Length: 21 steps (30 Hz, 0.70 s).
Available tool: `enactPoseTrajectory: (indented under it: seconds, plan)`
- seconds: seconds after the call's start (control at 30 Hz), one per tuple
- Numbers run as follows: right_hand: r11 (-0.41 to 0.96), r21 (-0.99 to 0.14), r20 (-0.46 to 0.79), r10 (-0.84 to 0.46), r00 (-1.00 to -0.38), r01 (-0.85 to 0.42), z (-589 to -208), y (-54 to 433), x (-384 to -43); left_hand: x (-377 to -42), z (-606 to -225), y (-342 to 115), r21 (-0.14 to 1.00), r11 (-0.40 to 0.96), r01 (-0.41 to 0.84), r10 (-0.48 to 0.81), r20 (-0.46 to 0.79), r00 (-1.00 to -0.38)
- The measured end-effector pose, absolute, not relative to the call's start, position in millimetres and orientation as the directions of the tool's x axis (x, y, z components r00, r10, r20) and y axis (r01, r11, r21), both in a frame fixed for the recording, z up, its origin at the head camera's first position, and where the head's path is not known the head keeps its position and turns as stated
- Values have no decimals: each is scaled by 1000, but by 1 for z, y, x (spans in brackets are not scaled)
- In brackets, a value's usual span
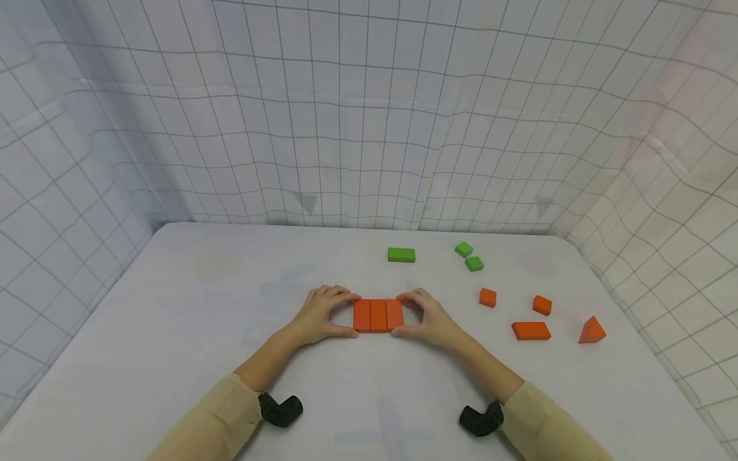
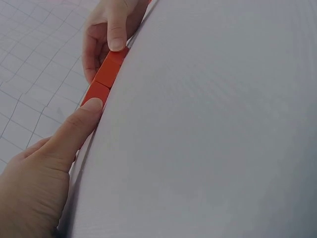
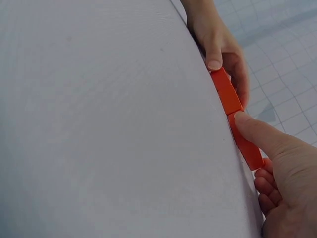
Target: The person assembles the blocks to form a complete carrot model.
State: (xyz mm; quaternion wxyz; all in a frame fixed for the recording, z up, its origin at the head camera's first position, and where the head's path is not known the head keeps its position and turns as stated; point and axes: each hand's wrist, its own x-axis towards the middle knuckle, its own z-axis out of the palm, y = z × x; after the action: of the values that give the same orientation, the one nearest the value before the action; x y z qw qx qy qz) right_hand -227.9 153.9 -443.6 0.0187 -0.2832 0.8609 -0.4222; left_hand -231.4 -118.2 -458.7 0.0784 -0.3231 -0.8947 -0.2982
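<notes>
Three orange rectangular blocks lie side by side on the white table in the head view: a left block (image 1: 361,315), a middle block (image 1: 378,315) and a right block (image 1: 394,315). My left hand (image 1: 317,317) pinches the left block, thumb at its near end and index finger at its far end. On the other side, my right hand (image 1: 431,321) pinches the right block the same way. Both wrist views show the thumbs on the blocks' near faces; in the right wrist view, my right hand (image 3: 292,173) partly covers its block.
Right of the hands lie two small orange blocks (image 1: 487,298) (image 1: 542,305), a longer orange block (image 1: 531,331) and an orange triangular piece (image 1: 592,330). Farther back are a green rectangular block (image 1: 401,255) and two small green blocks (image 1: 464,250) (image 1: 475,264). Grid-patterned cloth (image 1: 369,128) surrounds the table.
</notes>
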Motion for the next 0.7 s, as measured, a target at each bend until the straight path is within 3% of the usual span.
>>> enactPoseTrajectory:
  seconds: [0.5, 0.7]
  plan:
    - [498, -713, 205, -526, -826, -494, -447, 159, -232, -231, -458, -119, 479, 628, 613, 530, 313, -788]
    - [469, -763, 210, -471, -857, -445, -422, 169, -225, -232, -459, -119, 479, 622, 620, 534, 320, -783]
